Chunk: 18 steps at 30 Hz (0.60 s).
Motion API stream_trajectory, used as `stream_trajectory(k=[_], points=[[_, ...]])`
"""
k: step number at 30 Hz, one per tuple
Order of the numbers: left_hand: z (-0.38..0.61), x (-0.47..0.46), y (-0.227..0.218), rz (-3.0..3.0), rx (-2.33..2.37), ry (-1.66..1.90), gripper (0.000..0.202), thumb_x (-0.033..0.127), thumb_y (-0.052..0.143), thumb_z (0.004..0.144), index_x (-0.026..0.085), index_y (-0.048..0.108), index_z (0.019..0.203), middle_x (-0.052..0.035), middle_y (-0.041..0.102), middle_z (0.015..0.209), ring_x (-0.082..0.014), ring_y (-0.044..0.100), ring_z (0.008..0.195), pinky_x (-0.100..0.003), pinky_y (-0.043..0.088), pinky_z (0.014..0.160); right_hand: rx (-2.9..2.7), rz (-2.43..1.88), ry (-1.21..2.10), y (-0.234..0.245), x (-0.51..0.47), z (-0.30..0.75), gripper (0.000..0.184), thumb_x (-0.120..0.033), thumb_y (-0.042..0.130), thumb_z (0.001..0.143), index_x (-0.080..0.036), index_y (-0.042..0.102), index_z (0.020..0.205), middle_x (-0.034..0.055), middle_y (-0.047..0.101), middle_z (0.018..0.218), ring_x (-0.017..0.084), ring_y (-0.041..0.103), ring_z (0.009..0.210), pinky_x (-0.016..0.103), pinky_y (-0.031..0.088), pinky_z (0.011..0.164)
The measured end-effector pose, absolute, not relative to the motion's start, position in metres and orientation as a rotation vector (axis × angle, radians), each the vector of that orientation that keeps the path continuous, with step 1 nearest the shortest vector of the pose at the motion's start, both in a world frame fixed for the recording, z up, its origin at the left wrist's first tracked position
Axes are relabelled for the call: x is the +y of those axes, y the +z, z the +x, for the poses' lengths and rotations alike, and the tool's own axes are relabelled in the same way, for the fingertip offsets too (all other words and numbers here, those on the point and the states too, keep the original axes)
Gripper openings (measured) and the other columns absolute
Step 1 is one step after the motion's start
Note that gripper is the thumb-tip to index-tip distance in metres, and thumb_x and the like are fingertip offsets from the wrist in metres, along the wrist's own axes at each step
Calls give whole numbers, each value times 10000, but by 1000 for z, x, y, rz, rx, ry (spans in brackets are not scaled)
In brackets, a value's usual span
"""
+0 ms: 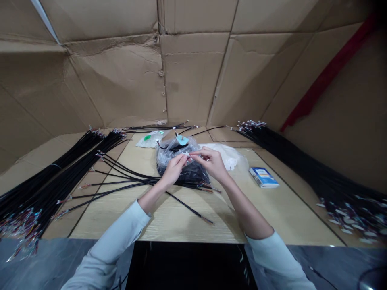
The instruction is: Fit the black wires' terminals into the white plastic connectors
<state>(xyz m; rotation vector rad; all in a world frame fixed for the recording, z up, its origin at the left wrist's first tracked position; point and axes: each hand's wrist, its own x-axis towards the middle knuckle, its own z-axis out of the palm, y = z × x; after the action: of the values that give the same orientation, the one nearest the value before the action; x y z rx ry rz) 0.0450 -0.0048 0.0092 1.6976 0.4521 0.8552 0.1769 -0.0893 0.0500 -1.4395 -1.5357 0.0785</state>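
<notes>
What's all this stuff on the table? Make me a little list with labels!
Left hand: pinches a small white piece over the clear bag
Right hand: pinches the same piece from the other side
Clear bag: holds coiled black cables, mid-table
Loose cables: fanned left of the bag
Cable bundles: one along each side of the table
Blue and white box: right of the hands
Wall: cardboard sheets

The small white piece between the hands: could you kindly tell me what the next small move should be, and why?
Probably hold it steady with the left hand and pull gently with the right hand. Both hands pinch the small white piece from opposite sides, just above the clear bag of black cables.
</notes>
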Motion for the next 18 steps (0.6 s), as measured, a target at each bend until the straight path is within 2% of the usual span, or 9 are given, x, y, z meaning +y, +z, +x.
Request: stream_trajectory(k=[3,7,12,18], points=[[44,-5,11,1644,387,829,377,468,441,837,121,588,831,20,384,597,-64,285,489,-195,217,434,-1511,-1458,42,50,-89,175,231,-344,578,783,-169,711,855,7,487,602,103,394,550,235,309,540],[43,-9,14,1740,446,881,363,457,436,838,131,592,801,13,416,578,-81,342,531,-194,275,475,-1536,-1488,81,52,-91,176,284,-350,603,759,-166,688,957,19,534,661,107,408,576,239,326,564],[43,-12,15,1754,497,936,364,457,404,852,139,553,758,24,379,544,-85,331,522,-203,266,481,-1488,-1435,294,48,-89,179,246,-362,615,728,-131,681,780,35,594,698,96,418,563,234,323,540],[42,-13,15,1813,470,947,340,430,393,868,138,552,796,26,395,581,-87,335,542,-212,263,511,-1339,-1429,437,45,-85,175,316,-389,647,669,-109,683,811,20,579,601,76,371,480,223,287,465]])
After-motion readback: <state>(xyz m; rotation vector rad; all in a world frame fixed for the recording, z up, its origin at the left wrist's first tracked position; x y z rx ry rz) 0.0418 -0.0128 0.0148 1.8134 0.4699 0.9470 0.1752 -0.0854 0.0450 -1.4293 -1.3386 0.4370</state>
